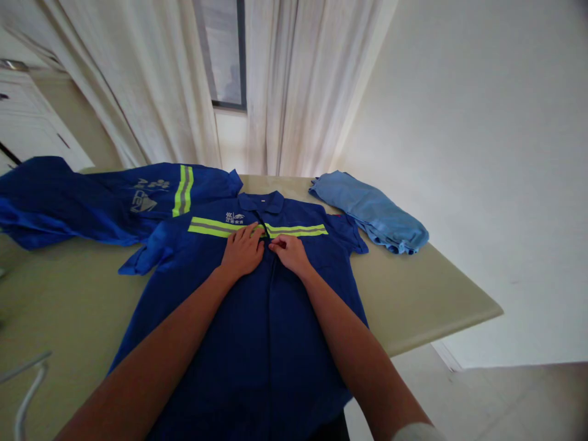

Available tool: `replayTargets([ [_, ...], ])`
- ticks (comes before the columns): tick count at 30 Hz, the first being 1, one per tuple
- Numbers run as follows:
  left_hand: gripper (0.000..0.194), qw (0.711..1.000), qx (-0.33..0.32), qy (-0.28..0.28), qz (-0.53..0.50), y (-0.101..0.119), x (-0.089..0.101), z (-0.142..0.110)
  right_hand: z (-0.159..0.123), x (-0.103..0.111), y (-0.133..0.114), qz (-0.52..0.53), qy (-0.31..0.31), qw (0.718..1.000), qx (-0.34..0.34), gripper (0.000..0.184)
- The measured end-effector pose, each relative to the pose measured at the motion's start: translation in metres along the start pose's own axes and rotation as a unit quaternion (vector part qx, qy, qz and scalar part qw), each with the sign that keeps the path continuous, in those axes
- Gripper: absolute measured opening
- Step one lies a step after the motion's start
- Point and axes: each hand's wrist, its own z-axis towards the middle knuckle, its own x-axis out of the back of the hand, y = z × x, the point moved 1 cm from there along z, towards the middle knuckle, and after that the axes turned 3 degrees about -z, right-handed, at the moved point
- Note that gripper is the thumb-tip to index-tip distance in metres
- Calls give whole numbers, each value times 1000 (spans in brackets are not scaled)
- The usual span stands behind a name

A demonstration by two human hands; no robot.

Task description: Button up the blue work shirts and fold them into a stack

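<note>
The broad pale olive-beige table with a rounded edge (pixel 427 294) carries a dark blue short-sleeved collared work shirt with a yellow-green and grey reflective chest stripe (pixel 234 367), laid out front up, its collar away from the person. Next in size, a second blue garment with a matching stripe and grey print (pixel 101 196) lies rumpled to the left, against the shirt's sleeve. Smaller, a light blue folded cloth bundle (pixel 372 208) lies by the right sleeve.

Both forearms reach forward over the shirt, converging on its front opening. The left hand (pixel 243 250) lies palm down across the stripe, fingers slightly spread and reaching to the placket. The right hand (pixel 290 252) is just beside it, fingers curled, thumb and index pinched together at the placket edge; what exactly they grip is too small to tell.
</note>
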Motion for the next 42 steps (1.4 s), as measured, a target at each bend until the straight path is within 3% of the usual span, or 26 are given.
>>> replayTargets([
  [6,58,999,33,-39,-1,-26,-15,28,38,-1,8,-9,70,997,7,14],
  [9,59,998,44,-42,11,-30,-16,36,44,0,3,-53,93,993,53,31],
  [11,55,999,34,-32,8,-31,-17,37,40,-1,-3,-90,81,988,99,31],
  [13,51,1000,3,-29,-10,-34,-18,36,35,-2,-10,-135,47,983,117,18],
  [16,60,997,-43,-31,-53,-39,-18,34,34,-5,-22,-203,11,976,73,33],
  [18,64,995,-56,-30,-72,-40,-16,34,35,-8,-30,-246,15,968,38,32],
  [21,60,995,-49,-34,-79,-36,-12,37,35,-14,-37,-294,37,954,41,24],
  [27,32,992,106,-34,-58,-9,-7,49,31,-17,-32,-321,69,942,65,24],
  [31,32,996,74,17,-38,-2,-12,53,33,-16,-27,-330,89,937,73,24],
  [37,30,998,44,14,-51,-10,-14,52,37,-14,-29,-376,93,919,73,26],
  [42,27,997,30,34,-56,-8,-12,50,37,-10,-32,-363,79,927,53,23],
])
